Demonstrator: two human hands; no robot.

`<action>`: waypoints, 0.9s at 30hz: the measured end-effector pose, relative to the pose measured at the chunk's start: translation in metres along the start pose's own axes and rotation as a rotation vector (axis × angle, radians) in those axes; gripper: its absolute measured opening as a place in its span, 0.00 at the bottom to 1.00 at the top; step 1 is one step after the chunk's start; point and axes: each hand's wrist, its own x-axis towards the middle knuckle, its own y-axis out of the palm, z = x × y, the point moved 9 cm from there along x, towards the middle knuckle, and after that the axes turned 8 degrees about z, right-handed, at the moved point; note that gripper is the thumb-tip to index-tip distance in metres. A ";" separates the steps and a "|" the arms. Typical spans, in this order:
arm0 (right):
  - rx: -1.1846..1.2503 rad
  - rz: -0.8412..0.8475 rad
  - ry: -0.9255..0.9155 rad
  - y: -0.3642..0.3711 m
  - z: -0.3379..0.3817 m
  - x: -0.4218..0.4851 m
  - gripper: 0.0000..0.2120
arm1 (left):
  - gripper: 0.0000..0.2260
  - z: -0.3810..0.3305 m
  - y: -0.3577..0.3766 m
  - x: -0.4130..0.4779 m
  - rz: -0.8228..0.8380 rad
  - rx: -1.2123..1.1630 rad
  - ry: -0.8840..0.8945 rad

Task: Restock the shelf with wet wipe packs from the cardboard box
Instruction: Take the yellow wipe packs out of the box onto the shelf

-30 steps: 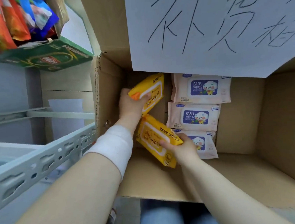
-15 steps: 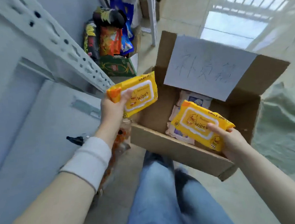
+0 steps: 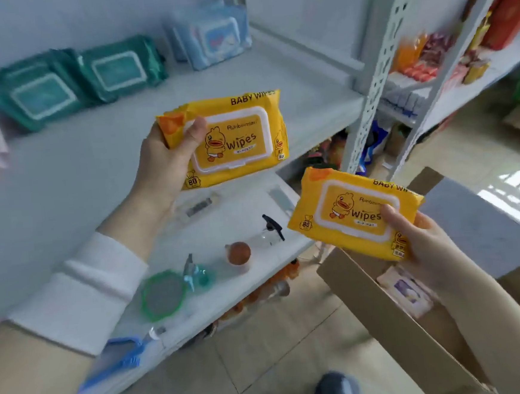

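Between your left thumb and fingers, your left hand [image 3: 162, 164] pinches one yellow baby wipes pack [image 3: 232, 140] by its end, held above the white shelf [image 3: 79, 167]. Your right hand [image 3: 424, 246] is closed on a second yellow pack [image 3: 353, 214] by its corner, just above the cardboard box [image 3: 385, 305], where a pale pack [image 3: 406, 291] lies below your fingers.
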 end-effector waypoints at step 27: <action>-0.374 0.840 0.019 0.773 -0.205 0.038 0.18 | 0.06 0.135 -0.722 -0.357 -0.946 0.042 -0.319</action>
